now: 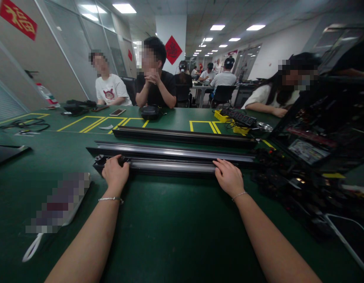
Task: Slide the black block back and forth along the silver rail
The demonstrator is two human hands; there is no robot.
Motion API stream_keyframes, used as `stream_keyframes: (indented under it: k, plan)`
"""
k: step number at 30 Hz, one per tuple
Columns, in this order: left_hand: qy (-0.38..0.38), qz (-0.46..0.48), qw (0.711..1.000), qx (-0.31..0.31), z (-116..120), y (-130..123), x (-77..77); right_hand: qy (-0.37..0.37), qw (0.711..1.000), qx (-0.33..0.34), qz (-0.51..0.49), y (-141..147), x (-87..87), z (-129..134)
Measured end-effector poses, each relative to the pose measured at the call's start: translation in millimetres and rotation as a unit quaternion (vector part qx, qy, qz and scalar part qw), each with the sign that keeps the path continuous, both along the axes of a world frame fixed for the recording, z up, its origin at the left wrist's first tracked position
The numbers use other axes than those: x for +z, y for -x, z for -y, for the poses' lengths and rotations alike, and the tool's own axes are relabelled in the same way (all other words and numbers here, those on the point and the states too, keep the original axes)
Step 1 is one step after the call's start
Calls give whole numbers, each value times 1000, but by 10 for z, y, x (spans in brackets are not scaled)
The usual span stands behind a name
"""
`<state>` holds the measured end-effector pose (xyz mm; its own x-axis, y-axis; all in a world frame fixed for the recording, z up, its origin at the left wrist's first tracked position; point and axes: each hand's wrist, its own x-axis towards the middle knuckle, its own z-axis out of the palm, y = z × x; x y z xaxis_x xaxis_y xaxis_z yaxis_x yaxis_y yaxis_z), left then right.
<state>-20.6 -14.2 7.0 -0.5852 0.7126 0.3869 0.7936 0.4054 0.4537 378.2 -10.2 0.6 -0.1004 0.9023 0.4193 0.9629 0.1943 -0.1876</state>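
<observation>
Because the table (173,228) is broad, the far rail (182,137), middle rail (176,151) and near rail (170,166) can lie on it lengthwise and roughly parallel, probably to keep each within reach. The near rail sits closest to the person, under both hands. The left hand (115,171) curls over its left end; the right hand (229,177) lays its fingers across it farther right. That wide spacing seemingly steadies a long piece; whether either hand pinches it, I cannot tell.
</observation>
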Motion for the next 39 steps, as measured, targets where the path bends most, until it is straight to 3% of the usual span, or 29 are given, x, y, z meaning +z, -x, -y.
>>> stream_keyframes:
  k: [13,23,33,39]
  plan:
    - [-11,7,1000,-8,-1,-25,-1,4,1000,-2,2,-4,11,2]
    - [-16,12,999,-45,13,-291,-30,-7,1000,2,-1,-12,-16,-19]
    - [-18,-11,998,-57,-2,-225,-39,-10,1000,0,-7,-2,-3,-4]
    - [-31,-32,994,-96,-10,-208,-47,-5,1000,2,-3,-5,-3,-6]
